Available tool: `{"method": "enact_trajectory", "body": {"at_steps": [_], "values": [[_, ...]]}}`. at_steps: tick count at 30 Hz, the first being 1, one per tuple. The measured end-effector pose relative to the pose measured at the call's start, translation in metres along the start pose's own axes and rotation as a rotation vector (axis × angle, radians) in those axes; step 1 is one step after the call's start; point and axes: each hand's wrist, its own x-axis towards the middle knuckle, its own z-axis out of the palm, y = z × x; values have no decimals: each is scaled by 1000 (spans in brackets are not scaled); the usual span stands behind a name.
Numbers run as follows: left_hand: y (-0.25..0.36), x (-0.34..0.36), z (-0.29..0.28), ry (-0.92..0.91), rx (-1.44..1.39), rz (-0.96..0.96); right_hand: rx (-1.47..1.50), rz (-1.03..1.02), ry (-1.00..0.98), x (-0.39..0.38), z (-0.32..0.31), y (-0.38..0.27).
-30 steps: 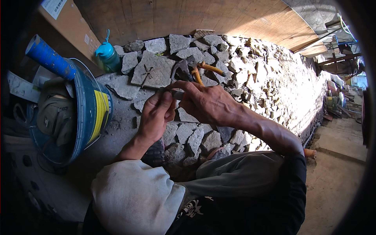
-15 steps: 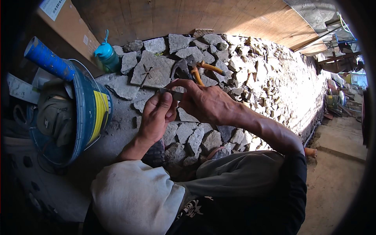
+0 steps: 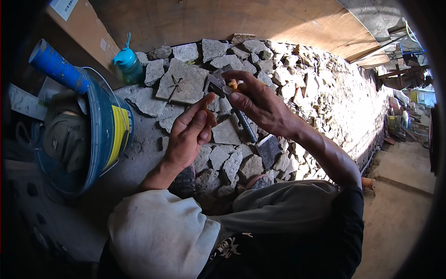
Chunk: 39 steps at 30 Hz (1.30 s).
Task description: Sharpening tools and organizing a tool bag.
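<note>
My left hand [image 3: 186, 132] is closed in a pinch, its index finger pointing up; what lies between the fingers, if anything, I cannot make out. To its right and a little higher, my right hand [image 3: 262, 102] has a small flat grey piece [image 3: 227, 90] at its thumb tip. The two hands are apart. Behind the right fingers lies a hammer [image 3: 214, 82] with a dark head, partly hidden. A dark ribbed bar [image 3: 245, 125] rests on the stones below the right hand. Several thin rusty nails [image 3: 175, 85] lie crossed on a flat stone slab [image 3: 190, 79].
Broken stones [image 3: 232, 166] cover the ground before me. On the left, a blue bucket [image 3: 100, 139] holds a bag and a blue tube [image 3: 58, 67]. A turquoise bottle [image 3: 127, 67] stands beside a cardboard box [image 3: 83, 32]. A plywood board [image 3: 200, 21] closes off the far side.
My right hand has moved up and right, away from my left, taking the small flat piece along. The ribbed bar and a dark block now show below it. The left hand stays nearly in place.
</note>
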Motion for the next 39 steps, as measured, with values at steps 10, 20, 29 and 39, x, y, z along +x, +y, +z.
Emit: {"method": "enact_trajectory", "body": {"at_steps": [10,20,29,39], "values": [[2,-2,2,-40,-1,-21,-402,-105,-111,-11,23,-6],[2,-2,-2,-89,-10,-31,-550,-180,-74,-11,24,-8],[-4,-3,-2,-9,0,-14,-409,-114,-109,-10,26,-4],[-8,-3,-2,47,-9,-13,-429,-42,-145,-8,26,-2]]}}
